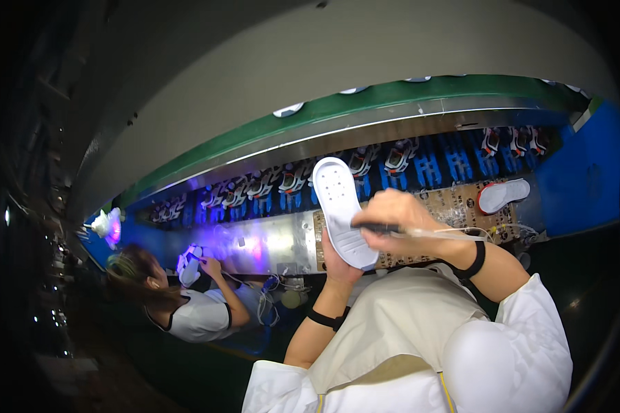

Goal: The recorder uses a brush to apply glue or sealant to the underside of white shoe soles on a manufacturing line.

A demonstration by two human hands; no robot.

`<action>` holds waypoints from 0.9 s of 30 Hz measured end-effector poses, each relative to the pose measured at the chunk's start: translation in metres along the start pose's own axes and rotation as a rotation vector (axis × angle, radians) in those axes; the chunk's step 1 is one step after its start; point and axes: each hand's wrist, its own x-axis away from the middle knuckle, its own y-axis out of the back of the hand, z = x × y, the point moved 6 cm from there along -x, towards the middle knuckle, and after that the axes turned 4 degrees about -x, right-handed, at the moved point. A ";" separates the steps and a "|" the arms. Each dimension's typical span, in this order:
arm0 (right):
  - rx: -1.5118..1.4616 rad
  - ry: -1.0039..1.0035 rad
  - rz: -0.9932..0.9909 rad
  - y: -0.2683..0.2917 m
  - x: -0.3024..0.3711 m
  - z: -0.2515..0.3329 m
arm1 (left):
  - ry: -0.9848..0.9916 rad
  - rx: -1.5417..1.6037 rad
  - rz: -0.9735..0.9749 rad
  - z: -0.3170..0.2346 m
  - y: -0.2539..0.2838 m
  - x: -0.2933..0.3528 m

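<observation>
A white shoe sole (335, 187), with a cluster of small holes toward its far end, is held upright in my left hand (339, 264). My left fingers are mostly hidden behind its near end. My right hand (401, 212) is closed around a slim black-handled tool (377, 227) against the sole's right side. From that tool a thin clear tube (455, 234) runs back along my right wrist. The tool's working tip is too small to make out.
A white sole with a red edge (503, 196) lies on the brown-covered bench (430, 206). Behind stands a rack of shoe uppers on blue holders (399, 157), below a green conveyor belt (365, 101) carrying white pieces. At left, a co-worker (193, 313) handles another sole under purple light.
</observation>
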 end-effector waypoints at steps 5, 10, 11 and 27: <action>0.205 0.117 -0.443 0.015 -0.015 -0.016 | 0.179 -0.042 0.275 0.009 -0.039 0.015; 0.063 0.384 -0.150 -0.017 -0.016 -0.009 | 0.104 0.070 -0.190 0.007 -0.018 0.004; 0.032 0.398 -0.157 -0.015 -0.015 -0.005 | 0.102 0.063 -0.192 0.004 -0.017 0.005; 0.191 0.442 -0.028 -0.015 -0.005 -0.001 | -0.044 -0.083 -0.001 -0.012 -0.039 0.000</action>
